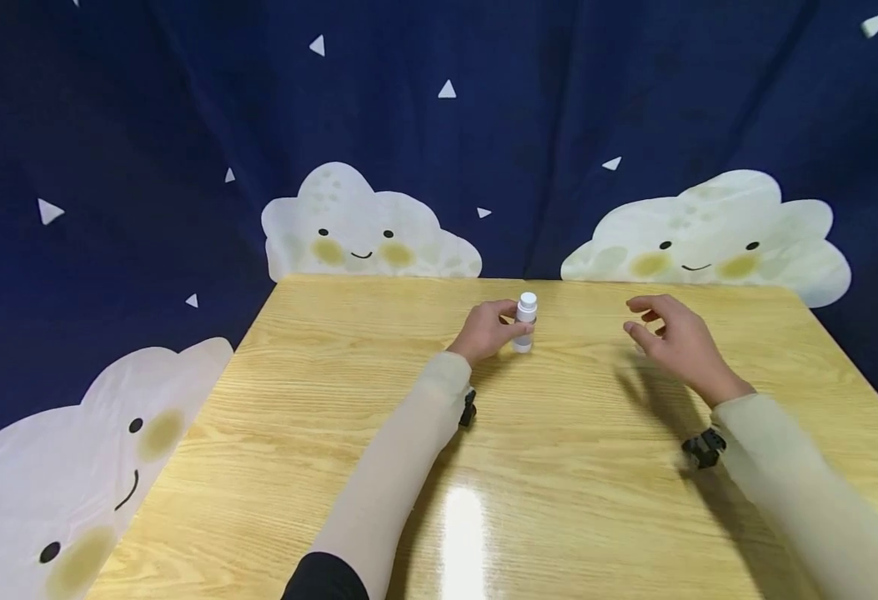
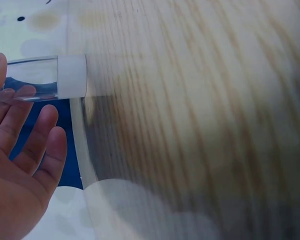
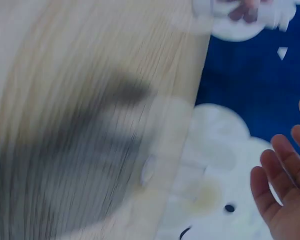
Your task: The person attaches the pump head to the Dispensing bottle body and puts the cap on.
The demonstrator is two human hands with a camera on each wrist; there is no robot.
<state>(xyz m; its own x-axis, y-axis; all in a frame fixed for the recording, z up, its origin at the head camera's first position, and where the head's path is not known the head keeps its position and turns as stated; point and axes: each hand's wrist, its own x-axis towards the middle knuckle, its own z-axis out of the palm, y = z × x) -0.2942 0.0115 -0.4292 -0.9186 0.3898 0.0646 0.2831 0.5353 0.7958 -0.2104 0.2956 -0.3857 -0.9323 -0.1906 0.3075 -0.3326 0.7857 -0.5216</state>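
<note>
Upright near the table's far edge is a small bottle with a white cap; its base seems to touch the wood. My left hand holds it from the left, thumb in front and fingers behind. The left wrist view shows the bottle's clear wall and white base, with my left hand's lower fingers loose. Farther right, my right hand is above the wood, thumb and fingers apart. Beside that hand, a faint clear outline appears in the right wrist view; its kind is unclear.
The wooden table reaches back to a dark blue curtain printed with smiling clouds and white triangles. A bright glare lies on the near wood. Each wrist wears a small black device, such as the right one.
</note>
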